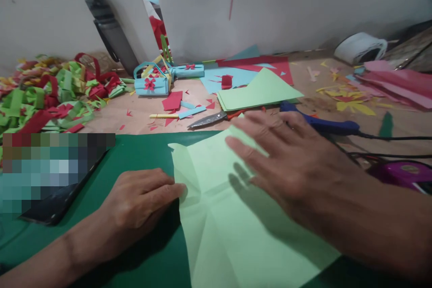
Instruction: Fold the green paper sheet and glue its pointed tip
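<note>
A sheet of light green paper (216,216) with crossing fold creases lies unfolded on the green mat (145,148). My left hand (141,202) is closed at the sheet's left edge, thumb on top of the paper and the other fingers curled. Over the upper right part of the sheet, my right hand (290,162) is open with its fingers stretched out, casting a shadow on the paper. Just beyond it lie scissors (209,120) and a stack of folded light green paper (259,90).
Paper bags (151,85) and a pile of paper strips (43,94) stand at the back left. A phone (60,198) lies left on the mat. A blue tool (324,123) with a cord and a purple tape measure (401,173) are at the right.
</note>
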A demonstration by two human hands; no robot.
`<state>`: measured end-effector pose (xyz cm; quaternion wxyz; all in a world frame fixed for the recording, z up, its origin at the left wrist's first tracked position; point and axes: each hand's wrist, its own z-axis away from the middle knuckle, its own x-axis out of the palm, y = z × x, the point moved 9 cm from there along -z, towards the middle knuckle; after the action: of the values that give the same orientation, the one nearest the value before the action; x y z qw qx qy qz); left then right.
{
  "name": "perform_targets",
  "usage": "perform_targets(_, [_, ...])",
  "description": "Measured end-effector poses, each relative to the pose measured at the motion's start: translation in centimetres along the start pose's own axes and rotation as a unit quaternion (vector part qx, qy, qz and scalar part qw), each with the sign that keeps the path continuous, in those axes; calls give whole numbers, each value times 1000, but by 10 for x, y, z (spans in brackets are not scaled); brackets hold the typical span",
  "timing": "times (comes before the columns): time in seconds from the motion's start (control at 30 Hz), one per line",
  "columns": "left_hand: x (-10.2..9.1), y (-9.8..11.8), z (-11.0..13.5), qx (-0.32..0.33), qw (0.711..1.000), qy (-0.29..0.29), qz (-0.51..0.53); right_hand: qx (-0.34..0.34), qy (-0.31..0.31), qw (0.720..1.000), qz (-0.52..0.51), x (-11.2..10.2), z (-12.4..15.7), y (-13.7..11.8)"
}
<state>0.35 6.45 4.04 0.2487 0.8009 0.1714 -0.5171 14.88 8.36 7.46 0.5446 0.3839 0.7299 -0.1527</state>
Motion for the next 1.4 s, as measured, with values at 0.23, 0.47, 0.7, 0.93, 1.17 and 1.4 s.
perform_targets(0.23, [0,-2,0,17,1000,-11,-21,-155,-123,980,-38,39,0,-63])
perform_targets(0.47, [-2,-18,2,-12,1000,-4,-1,-141,-196,962,-128,36,-3,-68])
perform_targets(0.7, [-8,-16,-6,-53,996,65,7,-150,-187,959,-154,45,-1,-67])
perform_targets(0.93, [-1,-11,4,-42,996,68,-37,-158,-192,956,-155,47,-1,-67])
perform_targets(1.17, [10,7,6,31,999,8,7,-152,-146,969,-130,50,1,-68])
perform_targets(1.4, [11,23,4,47,996,-3,-70,-178,-126,969,-115,53,5,-71])
